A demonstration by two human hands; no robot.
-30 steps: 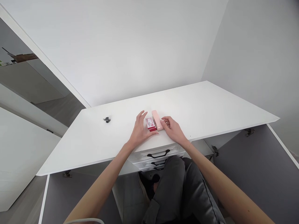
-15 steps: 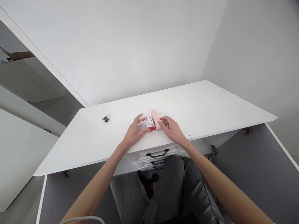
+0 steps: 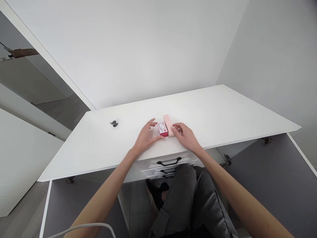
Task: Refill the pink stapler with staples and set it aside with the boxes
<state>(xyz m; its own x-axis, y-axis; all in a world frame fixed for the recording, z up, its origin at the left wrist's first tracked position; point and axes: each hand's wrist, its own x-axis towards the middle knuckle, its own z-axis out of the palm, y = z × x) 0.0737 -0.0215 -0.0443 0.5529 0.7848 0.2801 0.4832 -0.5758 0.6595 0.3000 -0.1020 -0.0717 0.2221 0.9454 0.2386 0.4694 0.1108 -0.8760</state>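
A small white and red box (image 3: 162, 128) lies on the white tabletop (image 3: 210, 112), close against a long pink case (image 3: 168, 125) on its right. My left hand (image 3: 146, 135) curves around the left side of the box. Its thumb reaches along the box's near edge and its fingers are spread towards the far left corner; whether they touch it I cannot tell. At the right side of the pink case is my right hand (image 3: 184, 135), thumb tip on the case's edge and fingers loosely bent, not wrapped round it.
A small black object (image 3: 114, 123) lies on the left part of the tabletop. Below the top are drawers with black handles (image 3: 169, 162), and cabinet doors stand open at the left and right (image 3: 269, 172). A white cable (image 3: 91, 225) crosses my left forearm. A wall rises behind.
The view has shifted slightly. My left thumb has slid a little to the right along the box's near edge. The box and pink case still lie side by side.
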